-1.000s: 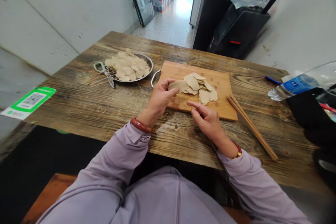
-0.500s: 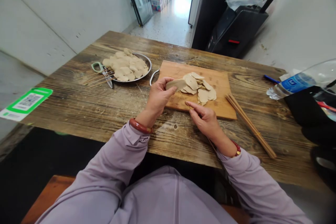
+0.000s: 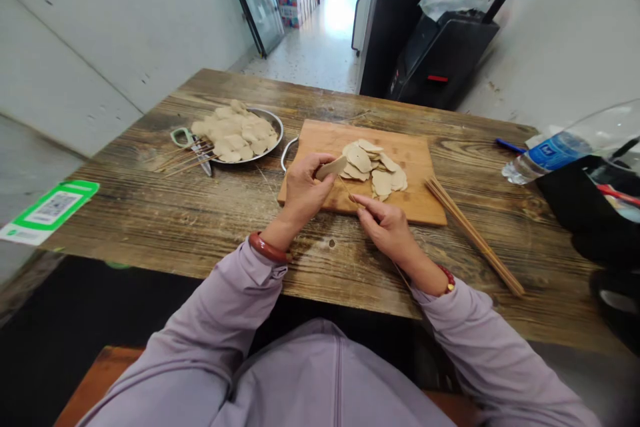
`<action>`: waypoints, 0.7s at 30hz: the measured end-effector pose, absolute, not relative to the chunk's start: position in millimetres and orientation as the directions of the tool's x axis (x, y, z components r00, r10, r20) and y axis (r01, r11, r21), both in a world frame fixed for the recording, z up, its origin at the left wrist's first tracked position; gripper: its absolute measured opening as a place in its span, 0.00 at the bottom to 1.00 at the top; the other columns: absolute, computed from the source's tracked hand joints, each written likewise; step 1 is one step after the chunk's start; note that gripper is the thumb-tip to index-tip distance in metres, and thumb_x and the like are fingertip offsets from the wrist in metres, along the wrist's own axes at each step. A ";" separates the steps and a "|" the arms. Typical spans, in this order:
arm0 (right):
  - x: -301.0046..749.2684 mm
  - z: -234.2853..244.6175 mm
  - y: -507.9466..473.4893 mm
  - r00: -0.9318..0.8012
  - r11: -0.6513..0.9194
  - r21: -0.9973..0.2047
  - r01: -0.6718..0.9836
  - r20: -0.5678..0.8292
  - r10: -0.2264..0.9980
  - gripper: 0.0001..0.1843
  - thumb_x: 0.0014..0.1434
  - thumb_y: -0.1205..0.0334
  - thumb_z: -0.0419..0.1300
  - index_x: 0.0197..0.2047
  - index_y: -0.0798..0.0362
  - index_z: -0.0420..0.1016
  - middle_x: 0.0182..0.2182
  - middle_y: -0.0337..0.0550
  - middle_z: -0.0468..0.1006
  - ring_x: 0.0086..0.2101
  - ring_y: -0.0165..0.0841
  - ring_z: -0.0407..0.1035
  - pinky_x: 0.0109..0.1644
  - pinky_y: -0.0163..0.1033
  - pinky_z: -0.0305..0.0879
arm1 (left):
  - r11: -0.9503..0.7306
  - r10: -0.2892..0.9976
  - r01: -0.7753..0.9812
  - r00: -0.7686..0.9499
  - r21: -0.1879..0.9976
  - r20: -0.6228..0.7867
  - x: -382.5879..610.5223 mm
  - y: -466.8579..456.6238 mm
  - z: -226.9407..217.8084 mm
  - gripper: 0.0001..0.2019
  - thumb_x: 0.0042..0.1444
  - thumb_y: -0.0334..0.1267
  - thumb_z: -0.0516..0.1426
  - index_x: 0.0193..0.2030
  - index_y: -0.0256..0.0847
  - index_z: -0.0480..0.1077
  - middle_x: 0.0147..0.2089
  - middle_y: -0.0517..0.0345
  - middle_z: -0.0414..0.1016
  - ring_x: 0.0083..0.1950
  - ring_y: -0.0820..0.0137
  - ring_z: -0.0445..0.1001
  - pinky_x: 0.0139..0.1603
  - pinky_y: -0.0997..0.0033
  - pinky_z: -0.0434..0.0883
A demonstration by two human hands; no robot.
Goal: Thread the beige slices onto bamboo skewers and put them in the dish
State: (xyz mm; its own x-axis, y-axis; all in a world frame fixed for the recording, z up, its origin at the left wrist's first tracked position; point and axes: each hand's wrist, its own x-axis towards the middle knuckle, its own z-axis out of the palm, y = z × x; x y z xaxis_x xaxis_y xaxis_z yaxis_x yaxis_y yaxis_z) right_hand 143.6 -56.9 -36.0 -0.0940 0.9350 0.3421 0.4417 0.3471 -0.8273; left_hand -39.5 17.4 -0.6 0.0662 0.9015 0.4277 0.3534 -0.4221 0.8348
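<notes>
My left hand is closed on a thin beige slice, folded between thumb and fingers, over the near left part of a wooden cutting board. My right hand pinches a thin bamboo skewer whose tip points up at the slice. A small heap of the same beige slices lies on the middle of the board, just beyond both hands.
A metal plate of skewered slices sits at the left, with green-handled scissors and skewer ends beside it. A bundle of bare skewers lies right of the board. A water bottle and a black bag are at the right edge.
The slice in my left hand has been folded narrower and drawn closer to the skewer tip. Both hands stay in place; the camera view has shifted slightly.
</notes>
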 end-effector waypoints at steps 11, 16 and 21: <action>143.7 -41.0 -54.9 -0.105 0.390 -0.796 0.463 0.388 0.916 0.20 0.65 0.64 0.57 0.56 0.52 0.84 0.50 0.49 0.86 0.47 0.39 0.83 0.53 0.41 0.79 | -0.421 0.903 0.345 0.072 0.839 0.424 -39.1 19.7 -6.0 0.12 0.51 0.28 0.62 0.43 0.40 0.78 0.45 0.55 0.83 0.46 0.67 0.79 0.50 0.68 0.73; 143.6 -42.0 -53.9 -0.088 0.400 -0.796 0.454 0.407 0.909 0.19 0.65 0.64 0.58 0.56 0.52 0.84 0.49 0.49 0.86 0.46 0.39 0.83 0.53 0.41 0.79 | -0.315 0.949 0.122 0.069 0.941 0.309 -35.0 19.8 -9.4 0.15 0.49 0.32 0.65 0.46 0.39 0.77 0.44 0.55 0.82 0.44 0.68 0.79 0.48 0.70 0.73; 144.4 -41.6 -54.3 -0.068 0.397 -0.799 0.453 0.413 0.908 0.19 0.66 0.64 0.58 0.56 0.51 0.84 0.48 0.48 0.87 0.45 0.39 0.83 0.51 0.42 0.79 | -0.151 0.981 -0.134 0.105 0.979 0.166 -32.9 19.3 -8.9 0.20 0.44 0.31 0.69 0.47 0.37 0.75 0.41 0.57 0.80 0.42 0.72 0.77 0.45 0.74 0.71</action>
State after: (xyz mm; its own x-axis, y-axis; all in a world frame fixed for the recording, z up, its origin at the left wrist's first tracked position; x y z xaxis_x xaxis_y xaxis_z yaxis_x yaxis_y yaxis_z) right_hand 144.4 -54.3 -41.6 -0.0681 0.9084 0.4125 0.4526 0.3966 -0.7987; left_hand -32.9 19.3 -8.9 0.1051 0.9805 0.1659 -0.1337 -0.1514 0.9794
